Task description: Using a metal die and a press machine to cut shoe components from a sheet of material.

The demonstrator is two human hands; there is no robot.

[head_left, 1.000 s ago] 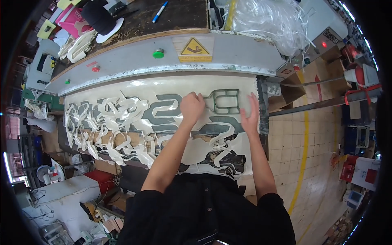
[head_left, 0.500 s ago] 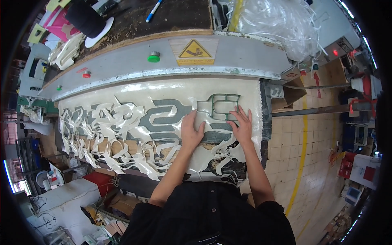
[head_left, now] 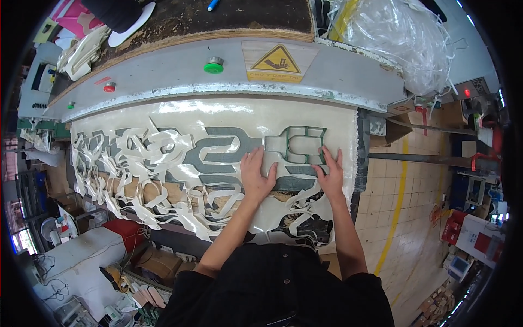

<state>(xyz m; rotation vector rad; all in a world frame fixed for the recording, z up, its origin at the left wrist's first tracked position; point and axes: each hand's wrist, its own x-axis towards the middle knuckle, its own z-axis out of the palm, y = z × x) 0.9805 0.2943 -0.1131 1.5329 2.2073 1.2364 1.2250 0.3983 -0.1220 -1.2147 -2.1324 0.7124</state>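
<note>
A green-edged cutting die (head_left: pixel 287 146) lies on a pale, glossy sheet (head_left: pixel 218 113) at the right part of the work surface. My left hand (head_left: pixel 257 175) rests flat by the die's left end, its fingers stretched and thumb apart. At the die's lower right corner, my right hand (head_left: pixel 330 174) has its fingers spread, the index finger and thumb at the edge. Neither hand grips anything that I can see. Left of the die, cut-out gaps in the sheet show a grey-green surface (head_left: pixel 223 152) beneath.
Tangled cut sheet scraps (head_left: pixel 152 150) cover the left and front of the work surface. Behind it runs a grey machine beam (head_left: pixel 180 71) with a green button (head_left: pixel 213 66), a red button (head_left: pixel 109 86) and a warning sign (head_left: pixel 279 61). Clear plastic wrap (head_left: pixel 395 43) sits at the back right.
The whole view has shifted slightly. My right fingers have drawn a little back from over the die to its right edge. My left hand stays nearly in place.
</note>
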